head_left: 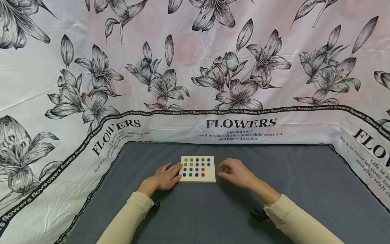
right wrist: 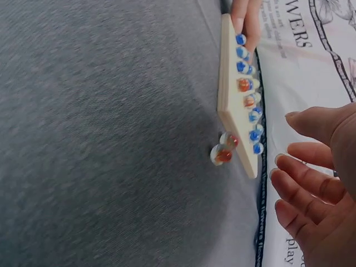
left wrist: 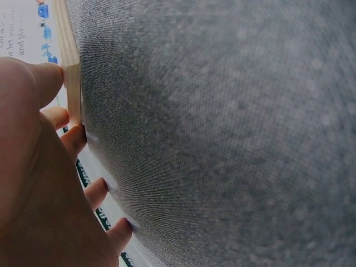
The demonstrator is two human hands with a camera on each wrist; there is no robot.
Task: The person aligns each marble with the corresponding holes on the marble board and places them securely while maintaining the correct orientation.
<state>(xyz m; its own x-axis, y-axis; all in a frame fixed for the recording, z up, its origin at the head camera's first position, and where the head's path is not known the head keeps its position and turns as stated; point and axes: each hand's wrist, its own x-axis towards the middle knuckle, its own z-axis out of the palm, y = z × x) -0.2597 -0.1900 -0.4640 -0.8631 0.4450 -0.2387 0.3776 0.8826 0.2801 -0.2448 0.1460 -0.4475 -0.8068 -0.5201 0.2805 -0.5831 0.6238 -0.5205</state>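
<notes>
A pale wooden board (head_left: 197, 169) lies flat on the grey cloth, with rows of glass marbles set in it: green at the far left, blue across most of it, and orange-red (right wrist: 244, 85) towards the right. Its lower right spots hold no marble. Against the board's left side rests my left hand (head_left: 166, 177), fingers spread, thumb touching the edge. My right hand (head_left: 236, 173) hovers just right of the board, with its fingers loosely bent and nothing visible in them. Two clear marbles with red-orange swirls (right wrist: 221, 155) lie on the cloth beside the board's right edge.
Grey cloth (head_left: 195, 217) covers the table. Behind it and at both sides hangs a white sheet (head_left: 173, 127) with printed lilies and lettering. Dark objects (head_left: 259, 215) sit at both wrists.
</notes>
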